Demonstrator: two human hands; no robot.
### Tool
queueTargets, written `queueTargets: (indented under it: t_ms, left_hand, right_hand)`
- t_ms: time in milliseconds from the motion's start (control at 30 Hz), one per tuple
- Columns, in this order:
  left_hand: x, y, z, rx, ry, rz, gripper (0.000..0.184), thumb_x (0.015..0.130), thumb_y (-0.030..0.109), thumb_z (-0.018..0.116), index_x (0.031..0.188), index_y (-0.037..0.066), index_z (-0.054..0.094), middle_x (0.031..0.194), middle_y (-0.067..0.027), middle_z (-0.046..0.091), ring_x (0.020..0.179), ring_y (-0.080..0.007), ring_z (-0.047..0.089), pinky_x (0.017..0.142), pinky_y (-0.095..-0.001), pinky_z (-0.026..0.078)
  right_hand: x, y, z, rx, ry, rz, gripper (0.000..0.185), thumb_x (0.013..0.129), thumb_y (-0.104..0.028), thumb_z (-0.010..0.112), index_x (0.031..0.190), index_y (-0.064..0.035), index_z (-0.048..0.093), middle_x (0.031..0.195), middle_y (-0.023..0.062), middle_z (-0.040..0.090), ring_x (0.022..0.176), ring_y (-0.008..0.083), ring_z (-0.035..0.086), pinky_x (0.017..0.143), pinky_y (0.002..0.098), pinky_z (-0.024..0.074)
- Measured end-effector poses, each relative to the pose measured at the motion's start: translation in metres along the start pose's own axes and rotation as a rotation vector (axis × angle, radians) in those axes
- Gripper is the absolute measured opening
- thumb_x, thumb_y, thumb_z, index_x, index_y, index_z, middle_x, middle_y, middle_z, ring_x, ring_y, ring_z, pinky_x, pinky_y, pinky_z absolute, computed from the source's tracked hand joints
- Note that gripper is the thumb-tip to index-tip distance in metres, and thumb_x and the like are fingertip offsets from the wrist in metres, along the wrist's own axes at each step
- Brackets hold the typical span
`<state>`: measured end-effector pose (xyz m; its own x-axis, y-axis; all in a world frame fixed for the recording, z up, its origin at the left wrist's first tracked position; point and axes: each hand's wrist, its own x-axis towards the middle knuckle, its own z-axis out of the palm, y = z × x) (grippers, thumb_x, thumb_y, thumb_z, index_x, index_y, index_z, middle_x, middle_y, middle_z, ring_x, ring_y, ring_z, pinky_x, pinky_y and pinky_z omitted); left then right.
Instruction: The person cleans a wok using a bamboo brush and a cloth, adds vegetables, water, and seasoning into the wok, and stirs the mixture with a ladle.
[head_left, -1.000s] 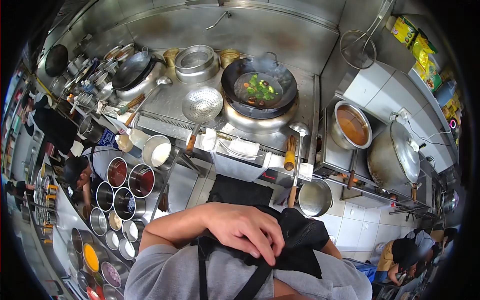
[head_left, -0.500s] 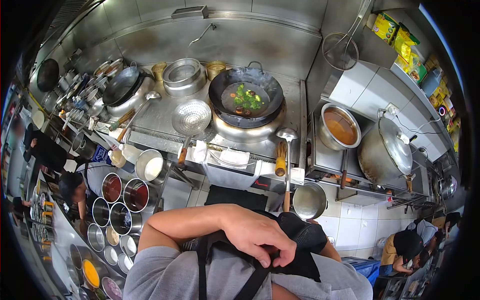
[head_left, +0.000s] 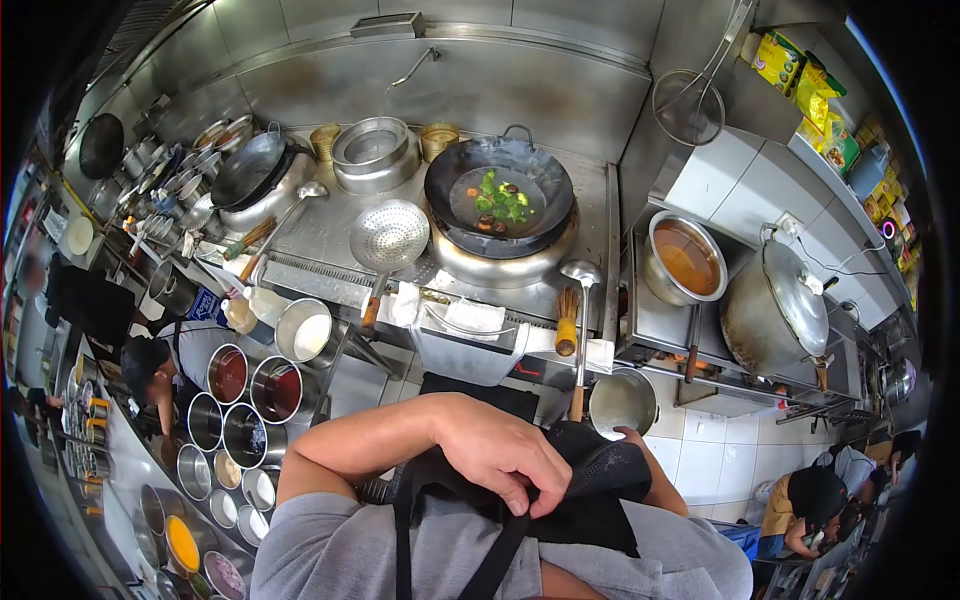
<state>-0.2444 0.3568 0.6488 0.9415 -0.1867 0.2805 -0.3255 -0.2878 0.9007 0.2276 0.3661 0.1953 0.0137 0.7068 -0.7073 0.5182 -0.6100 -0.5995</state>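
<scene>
My left hand [head_left: 505, 458] is in front of my chest, fingers bent and pinched on a black apron strap [head_left: 492, 560]. My right hand [head_left: 632, 440] is low on the right, mostly hidden behind the black apron cloth [head_left: 595, 465]. The part that shows is by the rim of a metal pot [head_left: 622, 402] below the counter edge; its grip is hidden. Ahead on the burner stands a black wok [head_left: 455, 225] with broccoli [head_left: 505, 205], mushroom-like dark pieces and orange bits in liquid. A ladle [head_left: 581, 310] leans over the counter edge.
A perforated skimmer [head_left: 390, 237] and a bamboo brush [head_left: 567, 325] are at the counter front. To the right are a pot of brown liquid [head_left: 686, 257] and a lidded stockpot [head_left: 775, 310]. Several seasoning containers [head_left: 250, 435] stand left. Other people [head_left: 150, 365] are on both sides.
My left hand has shifted a little left and up. More of my right hand shows near the pot rim. The whole view has moved slightly; the wok's contents look much the same.
</scene>
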Motion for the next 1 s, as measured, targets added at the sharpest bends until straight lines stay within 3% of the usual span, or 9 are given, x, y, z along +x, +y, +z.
queueTargets:
  t_ms: [67, 267, 367, 400, 700, 767, 833, 867, 1000]
  left_hand:
    - [-0.007, -0.001, 0.001, -0.010, 0.063, 0.048, 0.011, 0.087, 0.006, 0.066, 0.091, 0.001, 0.057, 0.097, -0.0128, 0.057, 0.089, -0.0326, 0.058, 0.074, -0.0408, 0.046]
    - [-0.058, 0.029, 0.010, 0.107, 0.329, 0.179, 0.014, 0.095, 0.008, 0.058, 0.085, -0.002, 0.062, 0.089, -0.0176, 0.063, 0.072, -0.0337, 0.058, 0.061, -0.0408, 0.046]
    - [-0.084, 0.059, 0.018, 0.178, 0.410, 0.292, 0.022, 0.097, 0.008, 0.053, 0.084, -0.005, 0.066, 0.090, -0.0227, 0.066, 0.057, -0.0315, 0.055, 0.047, -0.0391, 0.039]
    - [-0.090, 0.071, 0.020, 0.197, 0.395, 0.299, 0.023, 0.096, 0.009, 0.055, 0.083, -0.006, 0.067, 0.091, -0.0229, 0.067, 0.055, -0.0279, 0.054, 0.044, -0.0368, 0.036]
    - [-0.106, 0.104, 0.047, 0.252, 0.301, 0.310, 0.044, 0.105, 0.023, 0.037, 0.090, -0.005, 0.068, 0.096, -0.0202, 0.065, 0.065, -0.0271, 0.055, 0.051, -0.0347, 0.038]
    - [-0.107, 0.094, 0.047, 0.276, 0.288, 0.263, 0.035, 0.102, 0.024, 0.051, 0.092, -0.003, 0.070, 0.098, -0.0179, 0.066, 0.073, -0.0268, 0.061, 0.057, -0.0340, 0.045]
    - [-0.107, 0.080, 0.051, 0.232, 0.526, 0.227, 0.021, 0.096, 0.017, 0.062, 0.097, 0.000, 0.073, 0.099, -0.0145, 0.070, 0.074, -0.0221, 0.063, 0.059, -0.0305, 0.046]
    - [-0.121, 0.072, 0.056, 0.177, 0.586, 0.150, 0.026, 0.089, 0.020, 0.071, 0.103, -0.001, 0.073, 0.102, -0.0149, 0.069, 0.088, -0.0270, 0.068, 0.070, -0.0356, 0.053]
    - [-0.156, 0.026, 0.075, 0.255, 1.094, -0.205, 0.027, 0.088, 0.022, 0.072, 0.106, 0.001, 0.071, 0.101, -0.0135, 0.071, 0.089, -0.0257, 0.068, 0.078, -0.0352, 0.054]
  right_hand:
    - [-0.014, -0.021, -0.002, 0.026, -0.002, 0.010, 0.061, 0.073, 0.002, 0.072, 0.131, -0.0071, 0.057, 0.096, 0.0178, 0.073, 0.082, 0.0231, 0.070, 0.079, 0.0329, 0.0546]
    - [-0.042, -0.041, -0.006, -0.133, -0.019, 0.048, 0.059, 0.088, 0.003, 0.054, 0.143, -0.0160, 0.042, 0.102, 0.0184, 0.070, 0.073, 0.0260, 0.071, 0.049, 0.0362, 0.0537]
    - [-0.047, -0.041, -0.007, 0.034, -0.011, 0.132, 0.060, 0.089, 0.005, 0.050, 0.144, -0.0154, 0.040, 0.100, 0.0185, 0.070, 0.071, 0.0259, 0.071, 0.049, 0.0356, 0.0541]
    - [-0.049, -0.039, -0.010, 0.001, -0.022, 0.158, 0.053, 0.091, -0.005, 0.050, 0.142, -0.0137, 0.042, 0.101, 0.0144, 0.067, 0.073, 0.0231, 0.068, 0.059, 0.0402, 0.0554]
    - [-0.044, -0.022, 0.005, 0.022, -0.012, 0.191, 0.056, 0.089, 0.001, 0.046, 0.143, -0.0120, 0.042, 0.102, 0.0193, 0.069, 0.072, 0.0254, 0.070, 0.054, 0.0363, 0.0551]
    - [-0.039, -0.028, 0.013, 0.034, -0.018, 0.221, 0.056, 0.089, 0.002, 0.048, 0.143, -0.0117, 0.042, 0.101, 0.0191, 0.069, 0.071, 0.0262, 0.070, 0.053, 0.0363, 0.0542]
    - [-0.037, -0.033, 0.022, 0.028, -0.065, 0.216, 0.058, 0.088, 0.002, 0.051, 0.143, -0.0129, 0.041, 0.100, 0.0185, 0.069, 0.071, 0.0264, 0.071, 0.053, 0.0369, 0.0535]
    - [-0.031, -0.035, 0.025, 0.035, -0.096, 0.204, 0.059, 0.088, 0.002, 0.053, 0.144, -0.0139, 0.041, 0.099, 0.0179, 0.069, 0.072, 0.0262, 0.070, 0.053, 0.0371, 0.0536]
    - [-0.019, -0.060, 0.037, 0.042, -0.098, 0.187, 0.057, 0.089, 0.000, 0.052, 0.143, -0.0141, 0.041, 0.101, 0.0170, 0.069, 0.074, 0.0238, 0.070, 0.054, 0.0349, 0.0537]
